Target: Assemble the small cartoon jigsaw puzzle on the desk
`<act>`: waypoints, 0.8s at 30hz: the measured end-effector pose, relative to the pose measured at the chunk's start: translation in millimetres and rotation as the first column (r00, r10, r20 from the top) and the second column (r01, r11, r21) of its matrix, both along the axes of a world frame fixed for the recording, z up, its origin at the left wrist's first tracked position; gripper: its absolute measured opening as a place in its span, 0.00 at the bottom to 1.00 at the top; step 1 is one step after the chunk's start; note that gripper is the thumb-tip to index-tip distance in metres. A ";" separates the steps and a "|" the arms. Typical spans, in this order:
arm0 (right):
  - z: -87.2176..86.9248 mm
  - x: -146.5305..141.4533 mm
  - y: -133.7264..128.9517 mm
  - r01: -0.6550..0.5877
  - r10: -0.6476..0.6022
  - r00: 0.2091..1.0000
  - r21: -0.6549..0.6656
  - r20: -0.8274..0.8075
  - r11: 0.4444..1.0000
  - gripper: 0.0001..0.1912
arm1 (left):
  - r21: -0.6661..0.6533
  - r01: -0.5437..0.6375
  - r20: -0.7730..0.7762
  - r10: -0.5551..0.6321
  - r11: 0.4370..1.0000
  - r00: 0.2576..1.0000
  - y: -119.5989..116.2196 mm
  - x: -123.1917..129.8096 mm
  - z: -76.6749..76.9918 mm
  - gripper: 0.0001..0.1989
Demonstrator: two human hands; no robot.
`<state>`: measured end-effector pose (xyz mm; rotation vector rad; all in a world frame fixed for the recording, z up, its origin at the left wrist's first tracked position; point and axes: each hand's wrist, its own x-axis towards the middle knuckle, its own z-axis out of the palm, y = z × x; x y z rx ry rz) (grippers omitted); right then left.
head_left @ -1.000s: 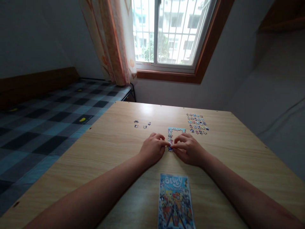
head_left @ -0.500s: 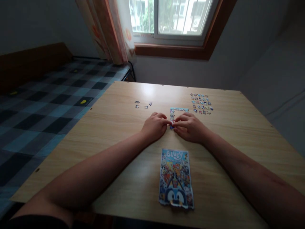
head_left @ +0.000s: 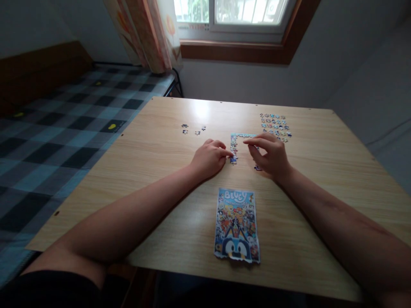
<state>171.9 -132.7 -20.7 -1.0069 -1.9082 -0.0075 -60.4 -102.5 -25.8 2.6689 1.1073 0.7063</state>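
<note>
Our right hand (head_left: pixel 273 155) has drawn away, loosely open, while our left hand (head_left: pixel 208 159), gripping nothing, touches the jigsaw border (head_left: pixel 233 145) between them, likely light, stiffish, best held by its edges.

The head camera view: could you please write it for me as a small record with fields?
left hand: index finger at the lower left corner of the puzzle frame
right hand: over the frame's right side, thumb and index fingertips apart
puzzle frame: top and left sides joined; right side partly hidden
loose pieces, left: four pieces
loose pieces, right: several rows
nearest the camera: picture sheet, ragged lower edge
surface: wooden table
</note>
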 end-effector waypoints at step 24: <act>-11.2 7.9 13.2 0.233 -0.261 0.901 -0.120 -0.346 0.965 0.10 | 0.107 -0.228 -0.199 0.246 0.968 0.949 12.0 -23.7 15.0 0.13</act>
